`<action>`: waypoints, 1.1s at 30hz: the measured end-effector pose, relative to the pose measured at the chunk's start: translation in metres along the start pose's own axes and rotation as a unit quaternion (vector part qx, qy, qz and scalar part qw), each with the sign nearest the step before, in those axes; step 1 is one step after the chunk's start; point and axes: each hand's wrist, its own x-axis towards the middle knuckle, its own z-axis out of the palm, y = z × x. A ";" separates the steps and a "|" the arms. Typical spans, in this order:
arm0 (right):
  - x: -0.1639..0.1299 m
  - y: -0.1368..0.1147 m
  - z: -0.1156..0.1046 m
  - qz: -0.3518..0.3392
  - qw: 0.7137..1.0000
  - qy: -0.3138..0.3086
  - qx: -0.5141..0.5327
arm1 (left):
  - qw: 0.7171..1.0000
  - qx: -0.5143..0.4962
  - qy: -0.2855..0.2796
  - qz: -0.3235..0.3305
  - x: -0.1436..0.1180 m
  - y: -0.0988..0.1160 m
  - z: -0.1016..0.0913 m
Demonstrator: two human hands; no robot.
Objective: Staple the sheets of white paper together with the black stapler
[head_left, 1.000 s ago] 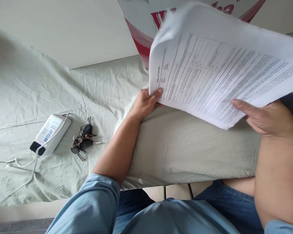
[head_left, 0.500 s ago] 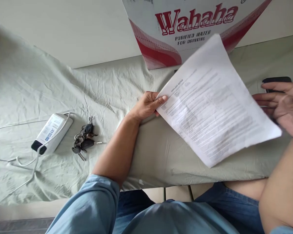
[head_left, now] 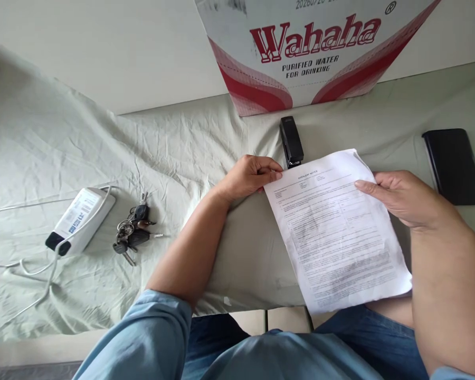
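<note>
Printed sheets of paper [head_left: 336,237], headed "Overleaf Notice", are held over the front of the covered table, with their lower edge reaching past it. My left hand [head_left: 255,174] is closed on the top left corner, thumb above. Along the upper right edge my right hand [head_left: 396,195] grips the sheets, its thumb on top and the other fingers mostly hidden beneath. Just beyond the top edge lies a black stapler [head_left: 292,141], close to my left fingertips. To the right of my right hand is a black wallet-like or phone-like object [head_left: 457,166].
At the back stands a Wahaha water carton [head_left: 309,53] against the wall. A bunch of keys [head_left: 134,227] lies left of my left forearm, and farther left a white power strip or adapter [head_left: 81,219] with white cables. A wrinkled pale green cloth [head_left: 174,137] covers the table.
The sheets have swung round to a more upright angle and come lower, uncovering the stapler. My right hand has moved left from an open pose and taken hold of their right edge.
</note>
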 end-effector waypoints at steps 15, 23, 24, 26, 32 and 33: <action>0.007 0.011 -0.005 0.013 0.998 0.027 0.062 | 0.995 0.088 0.037 -0.019 0.004 0.005 0.008; 0.017 0.017 -0.009 -0.017 0.994 0.028 0.101 | 0.989 0.092 0.115 -0.003 0.008 -0.001 0.018; 0.018 0.017 -0.010 -0.014 0.994 0.032 0.099 | 0.986 0.094 0.136 -0.001 0.009 -0.002 0.021; 0.020 0.018 -0.010 -0.014 0.994 0.043 0.097 | 0.978 0.106 0.179 0.008 0.010 -0.004 0.027; 0.026 0.022 -0.013 -0.012 0.994 0.055 0.097 | 0.958 0.149 0.243 0.041 0.010 -0.015 0.035; 0.027 0.023 -0.014 -0.012 0.993 0.063 0.097 | 0.953 0.155 0.252 0.060 0.010 -0.018 0.035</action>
